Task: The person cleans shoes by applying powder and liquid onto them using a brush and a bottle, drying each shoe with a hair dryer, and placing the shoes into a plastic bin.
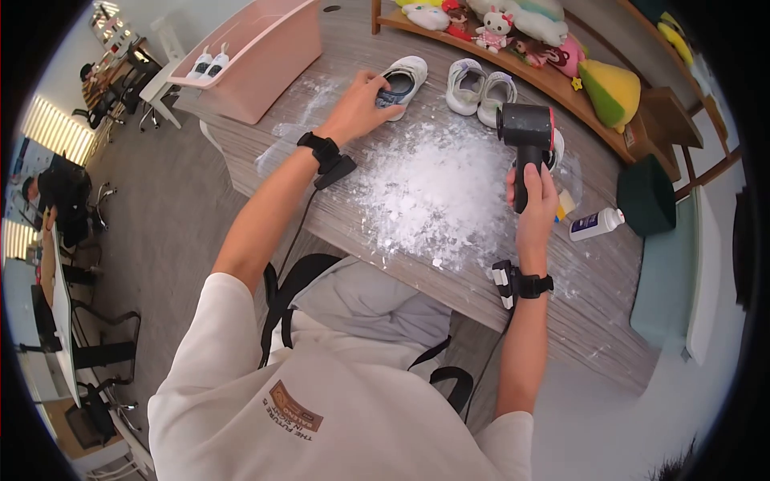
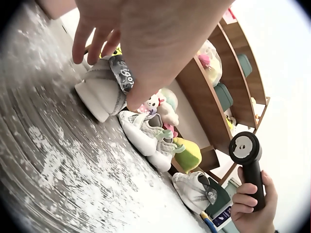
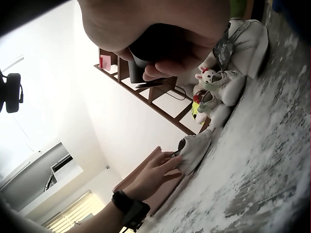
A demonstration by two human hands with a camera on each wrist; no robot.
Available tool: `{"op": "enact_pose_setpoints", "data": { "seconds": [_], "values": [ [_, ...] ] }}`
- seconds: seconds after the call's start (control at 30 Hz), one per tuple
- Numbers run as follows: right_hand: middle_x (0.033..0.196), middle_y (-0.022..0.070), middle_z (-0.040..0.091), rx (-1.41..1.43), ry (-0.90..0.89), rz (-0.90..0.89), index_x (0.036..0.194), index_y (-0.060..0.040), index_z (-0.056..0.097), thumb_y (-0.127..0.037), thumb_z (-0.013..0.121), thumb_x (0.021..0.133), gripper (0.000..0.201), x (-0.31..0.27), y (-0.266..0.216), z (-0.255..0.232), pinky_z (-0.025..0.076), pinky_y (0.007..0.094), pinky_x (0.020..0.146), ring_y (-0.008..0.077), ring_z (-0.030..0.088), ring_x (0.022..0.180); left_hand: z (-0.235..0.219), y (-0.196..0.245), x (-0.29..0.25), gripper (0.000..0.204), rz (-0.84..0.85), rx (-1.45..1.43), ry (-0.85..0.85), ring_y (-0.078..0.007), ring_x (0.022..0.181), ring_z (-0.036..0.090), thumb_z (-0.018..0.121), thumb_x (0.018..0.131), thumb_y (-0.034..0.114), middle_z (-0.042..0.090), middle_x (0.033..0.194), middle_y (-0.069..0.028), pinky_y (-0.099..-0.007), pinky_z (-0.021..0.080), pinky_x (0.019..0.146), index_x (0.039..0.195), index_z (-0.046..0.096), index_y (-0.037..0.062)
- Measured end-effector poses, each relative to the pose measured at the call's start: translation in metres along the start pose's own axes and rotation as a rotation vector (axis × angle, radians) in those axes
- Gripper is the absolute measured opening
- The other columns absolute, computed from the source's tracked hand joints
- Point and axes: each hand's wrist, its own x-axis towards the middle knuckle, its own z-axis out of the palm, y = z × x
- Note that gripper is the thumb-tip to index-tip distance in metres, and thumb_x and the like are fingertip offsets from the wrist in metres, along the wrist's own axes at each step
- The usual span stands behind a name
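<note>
In the head view my left hand [image 1: 361, 108] is at a white shoe [image 1: 411, 70] with a dark lining, fingers at one side of its opening and thumb at the other; whether it grips is unclear. My right hand [image 1: 536, 212] holds a black handheld device [image 1: 525, 128] by its handle, its round head raised above the table. White powder [image 1: 441, 192] lies spread between the hands. A pair of white shoes [image 1: 465, 86] stands right of the left hand's shoe. Another white shoe [image 2: 192, 191] stands near the device, partly hidden behind it in the head view.
A pink bin [image 1: 261, 64] stands at the table's left with small shoes inside. Plush toys [image 1: 493, 30] line a wooden shelf [image 1: 577, 96] at the back. On the right are a white bottle [image 1: 596, 224], a yellow-and-blue item [image 1: 565, 205] and a dark green container [image 1: 646, 195].
</note>
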Motion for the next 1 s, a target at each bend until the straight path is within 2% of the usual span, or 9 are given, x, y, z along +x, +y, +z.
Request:
{"op": "enact_pose_setpoints", "data": {
  "seconds": [0.1,0.2,0.3,0.4,0.57,0.67,0.77,0.93,1.0],
  "values": [
    [0.084,0.0023,0.066,-0.024,0.0,0.016,0.114,-0.0013,0.065,-0.031,0.06,0.105,0.031,-0.003,-0.002,0.002,0.04,0.0223,0.057,0.0055,0.053,0.066,-0.011,0.002,-0.01,0.043,-0.029,-0.027,-0.092,-0.0309,0.12,0.058,0.081,0.085,0.033,0.054,0.135,-0.0161,-0.0376,0.051,0.098,0.11,0.064,0.0028],
    [0.084,0.0017,0.067,-0.079,0.005,0.038,0.121,0.0008,0.066,-0.028,0.064,0.102,0.034,-0.007,-0.004,0.002,0.041,0.0217,0.058,0.0049,0.053,0.067,-0.043,0.018,-0.043,0.034,0.093,-0.176,-0.257,-0.031,0.12,0.059,0.083,0.082,0.021,0.055,0.138,-0.0125,-0.0386,0.049,0.102,0.101,0.061,0.0042],
    [0.086,0.0015,0.07,-0.151,-0.002,0.063,0.129,0.0027,0.065,-0.025,0.071,0.097,0.042,-0.007,-0.008,0.005,0.043,0.0215,0.061,0.0051,0.054,0.07,-0.06,0.02,-0.06,0.032,0.368,-0.286,-0.514,-0.0316,0.126,0.058,0.082,0.076,0.008,0.054,0.145,-0.0122,-0.0411,0.047,0.107,0.096,0.058,0.006],
    [0.09,0.0029,0.072,-0.257,-0.034,0.095,0.13,0.0019,0.065,-0.026,0.072,0.096,0.045,-0.007,-0.007,0.003,0.044,0.0222,0.063,0.0052,0.057,0.073,-0.051,0.027,-0.056,0.033,0.359,-0.402,-0.651,-0.0325,0.133,0.055,0.079,0.073,0.002,0.052,0.15,-0.0121,-0.0422,0.044,0.111,0.099,0.059,0.0067],
    [0.097,0.0116,0.074,-0.513,-0.012,0.101,0.131,-0.0012,0.065,-0.027,0.077,0.092,0.048,-0.016,-0.022,-0.003,0.051,0.0293,0.078,0.0149,0.065,0.084,-0.029,0.033,-0.035,0.035,0.409,-0.467,-0.671,-0.0325,0.133,0.054,0.078,0.072,-0.001,0.053,0.149,-0.0101,-0.0427,0.045,0.111,0.1,0.06,0.0084],
    [0.103,0.0147,0.073,-0.627,0.021,0.257,0.13,0.0003,0.065,-0.021,0.077,0.091,0.046,-0.038,-0.041,-0.015,0.051,0.0292,0.079,0.0148,0.066,0.088,-0.02,0.033,-0.027,0.037,0.424,-0.501,-0.737,-0.0328,0.131,0.055,0.08,0.071,0.0,0.054,0.147,-0.0098,-0.0421,0.047,0.109,0.099,0.059,0.0087],
    [0.103,0.0155,0.074,-0.759,0.026,0.251,0.131,0.0025,0.064,-0.016,0.076,0.091,0.046,-0.065,-0.048,-0.028,0.051,0.0284,0.079,0.016,0.067,0.088,-0.011,0.03,-0.024,0.038,0.455,-0.529,-0.744,-0.0335,0.128,0.056,0.082,0.07,0.002,0.054,0.146,-0.0106,-0.0417,0.048,0.106,0.098,0.058,0.0088],
    [0.093,0.0108,0.075,-0.708,0.138,0.316,0.132,0.0054,0.061,-0.019,0.074,0.092,0.049,-0.105,-0.043,-0.028,0.052,0.0281,0.074,0.013,0.067,0.081,0.0,0.02,-0.028,0.037,0.509,-0.59,-0.703,-0.0355,0.123,0.058,0.082,0.071,0.004,0.053,0.146,-0.0134,-0.0421,0.05,0.1,0.097,0.057,0.0095],
    [0.089,0.0089,0.073,-0.624,0.16,0.259,0.132,0.0057,0.06,-0.032,0.07,0.095,0.054,-0.117,-0.024,-0.027,0.047,0.0252,0.062,0.0099,0.059,0.067,0.0,0.017,-0.031,0.037,0.51,-0.581,-0.683,-0.036,0.12,0.059,0.082,0.072,0.005,0.053,0.146,-0.014,-0.0419,0.051,0.098,0.098,0.056,0.01]
  ]
}}
